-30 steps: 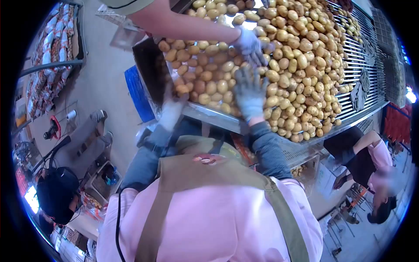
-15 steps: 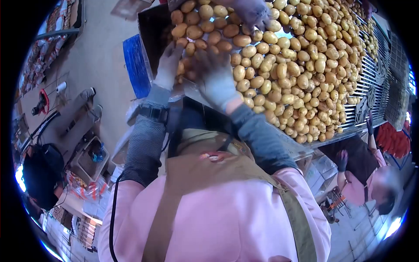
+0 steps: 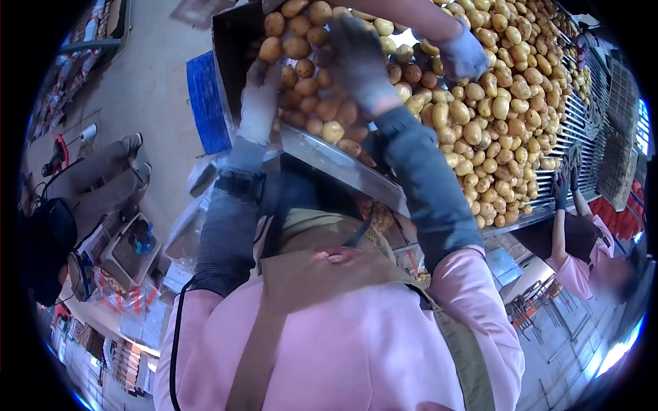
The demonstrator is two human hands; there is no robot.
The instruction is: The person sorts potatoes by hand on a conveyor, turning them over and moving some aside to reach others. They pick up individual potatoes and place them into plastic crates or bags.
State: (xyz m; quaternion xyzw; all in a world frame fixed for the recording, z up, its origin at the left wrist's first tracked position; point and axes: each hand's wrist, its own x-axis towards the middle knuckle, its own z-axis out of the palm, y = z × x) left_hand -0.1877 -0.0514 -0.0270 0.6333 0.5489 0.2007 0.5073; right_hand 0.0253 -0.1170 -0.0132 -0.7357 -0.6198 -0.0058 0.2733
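Potatoes [image 3: 507,103] lie thickly over a metal sorting table with a raised edge [image 3: 343,168]. My left hand [image 3: 259,99], in a pale glove, rests at the left end beside darker potatoes [image 3: 296,46], its fingers stretched out and somewhat blurred. Over the potatoes to its right is my right hand [image 3: 360,65], gloved and motion-blurred, with fingers extended and nothing visibly gripped. Potatoes lie between my two hands. Any potatoes under my palms are hidden.
A co-worker's gloved hand [image 3: 462,56] reaches in from the top, close to my right hand. A blue panel [image 3: 208,103] stands left of the table. Metal bars [image 3: 582,157] run along the right, near another person [image 3: 582,253]. A plastic crate [image 3: 131,250] sits lower left.
My right hand has moved up and slightly right, baring potatoes and the metal edge below. My left hand has shifted slightly left. The co-worker's hand has moved right and down.
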